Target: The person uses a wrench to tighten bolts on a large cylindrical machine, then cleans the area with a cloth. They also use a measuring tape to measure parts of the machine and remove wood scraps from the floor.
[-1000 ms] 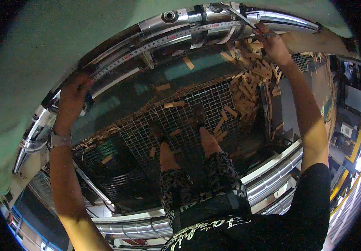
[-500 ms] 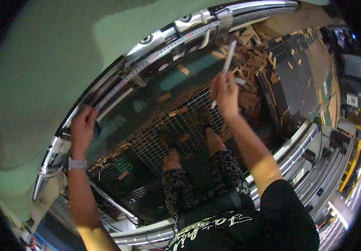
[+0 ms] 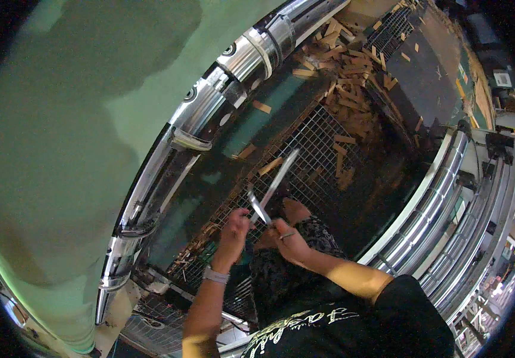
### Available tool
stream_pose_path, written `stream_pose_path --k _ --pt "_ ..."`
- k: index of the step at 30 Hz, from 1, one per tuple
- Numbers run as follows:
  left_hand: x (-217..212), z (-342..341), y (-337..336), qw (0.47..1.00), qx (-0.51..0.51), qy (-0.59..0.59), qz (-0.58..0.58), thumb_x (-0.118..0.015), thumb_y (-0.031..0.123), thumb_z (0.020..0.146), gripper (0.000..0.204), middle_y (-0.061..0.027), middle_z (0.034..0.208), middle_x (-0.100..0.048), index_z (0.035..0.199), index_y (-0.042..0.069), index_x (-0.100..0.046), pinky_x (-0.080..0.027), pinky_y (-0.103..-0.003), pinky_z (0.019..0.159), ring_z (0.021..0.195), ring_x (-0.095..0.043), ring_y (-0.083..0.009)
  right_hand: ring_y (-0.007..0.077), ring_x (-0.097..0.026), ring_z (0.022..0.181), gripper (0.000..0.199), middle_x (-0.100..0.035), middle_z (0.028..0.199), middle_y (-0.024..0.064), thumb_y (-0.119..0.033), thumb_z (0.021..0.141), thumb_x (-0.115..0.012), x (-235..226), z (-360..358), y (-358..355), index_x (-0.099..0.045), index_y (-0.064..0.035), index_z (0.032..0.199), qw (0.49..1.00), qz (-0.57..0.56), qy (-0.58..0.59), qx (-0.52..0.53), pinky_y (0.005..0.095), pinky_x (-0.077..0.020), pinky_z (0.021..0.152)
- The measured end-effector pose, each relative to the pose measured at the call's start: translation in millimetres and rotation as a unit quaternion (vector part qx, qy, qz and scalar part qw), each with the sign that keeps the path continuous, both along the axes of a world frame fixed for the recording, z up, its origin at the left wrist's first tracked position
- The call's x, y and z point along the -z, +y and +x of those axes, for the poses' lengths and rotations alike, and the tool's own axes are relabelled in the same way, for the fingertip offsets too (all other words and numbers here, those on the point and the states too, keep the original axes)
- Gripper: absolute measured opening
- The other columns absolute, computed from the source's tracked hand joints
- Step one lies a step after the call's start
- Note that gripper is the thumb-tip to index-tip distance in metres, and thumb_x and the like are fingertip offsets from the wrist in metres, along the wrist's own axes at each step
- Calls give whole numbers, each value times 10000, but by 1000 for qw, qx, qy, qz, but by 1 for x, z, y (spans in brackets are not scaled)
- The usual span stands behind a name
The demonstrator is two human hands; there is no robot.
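Observation:
In front of my body, my right hand (image 3: 291,243) is closed around a shiny silver strip (image 3: 261,209). A longer, straight pale strip (image 3: 282,176) crosses it and points away from me; whether the two are joined I cannot tell. Close by on the left, my left hand (image 3: 231,237), wearing a pale wristband (image 3: 215,275), has its fingers bent near the strips' lower ends. Motion blurs those fingers, and what lies in them cannot be made out. Further left runs a long chrome roller (image 3: 200,110) with dark bands, apart from both hands.
Green sheeting (image 3: 60,161) spreads left of the roller. Below me is a metal floor grating (image 3: 305,143) with loose wooden pieces on it. More wooden pieces (image 3: 353,89) are heaped at the far side. Several metal rollers (image 3: 436,191) line the right.
Both hands have come back from the roller and drawn together before my body. The measuring tape stretched along the roller is gone from there. The view has swung left.

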State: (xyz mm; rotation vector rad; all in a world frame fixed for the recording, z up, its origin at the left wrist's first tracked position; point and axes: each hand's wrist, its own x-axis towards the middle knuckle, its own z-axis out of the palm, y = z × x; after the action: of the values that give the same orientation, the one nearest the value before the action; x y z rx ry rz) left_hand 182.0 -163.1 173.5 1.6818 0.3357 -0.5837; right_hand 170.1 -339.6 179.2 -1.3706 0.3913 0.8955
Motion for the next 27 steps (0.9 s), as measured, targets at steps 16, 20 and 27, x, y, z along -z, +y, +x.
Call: stream_pose_path --k 16,20,27 --pt "-9 -63 -31 948 -257 142 -124 -429 248 883 281 -78 729 -565 830 2 -554 -410 -268 491 574 -515 -142 341 -482 785 192 -486 833 177 -202 877 -426 21 160 -4 -439 -11 869 903 -138 -407 -14 410 -397 702" --pt "-11 -69 -16 956 -244 156 -51 -425 263 890 309 -74 721 -566 784 4 -557 -424 -291 544 572 -516 -148 416 -526 781 337 -553 757 217 -362 898 -349 -9 245 -9 -415 -52 1012 925 -253 -278 -47 431 -433 688" --pt "-3 -117 26 955 -196 222 -19 -416 339 894 386 -62 685 -565 706 31 -551 -422 -298 572 571 -514 -148 273 -549 835 166 -548 886 151 -167 881 -450 -7 272 45 -461 -19 955 769 -248 -536 244 333 -419 730"
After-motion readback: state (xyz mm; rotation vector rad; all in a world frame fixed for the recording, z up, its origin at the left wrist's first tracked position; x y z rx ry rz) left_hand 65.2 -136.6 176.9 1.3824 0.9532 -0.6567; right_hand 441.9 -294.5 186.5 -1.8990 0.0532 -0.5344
